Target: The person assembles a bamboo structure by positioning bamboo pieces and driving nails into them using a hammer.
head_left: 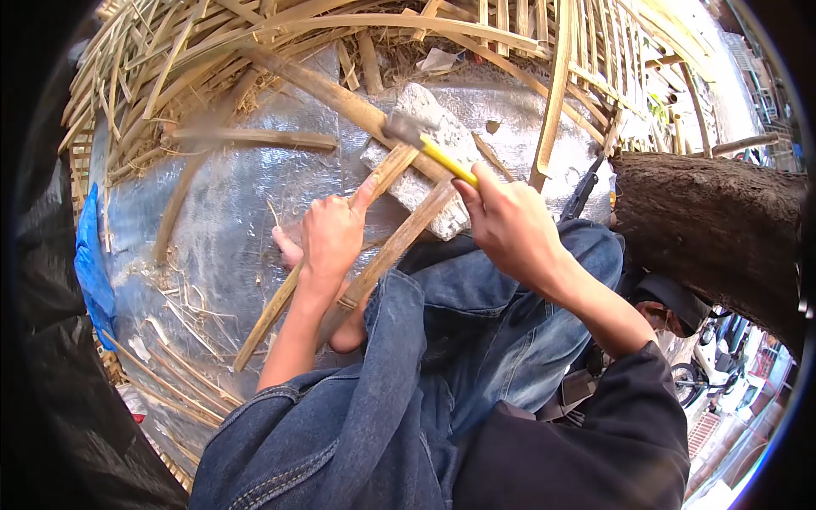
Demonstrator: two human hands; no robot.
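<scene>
My right hand (517, 223) is closed around the yellow handle of a hammer (448, 160). The dark hammer head sits at the upper end of a split bamboo strip (393, 167); whether they touch I cannot tell. My left hand (334, 234) grips that strip, which slants down to the lower left. Beneath the strip's upper end lie a longer bamboo piece (327, 98) and a rough pale concrete block (463, 144). Another bamboo strip (399, 242) runs from the block down beside my left forearm, toward my foot.
Curved bamboo latticework (501, 36) borders the far side. A shiny silver sheet (221, 204) covers the ground, with a partly blurred stick (280, 140) and thin slivers on it. A thick log or trunk (714, 225) stands at right; a blue plastic sheet (92, 263) at left.
</scene>
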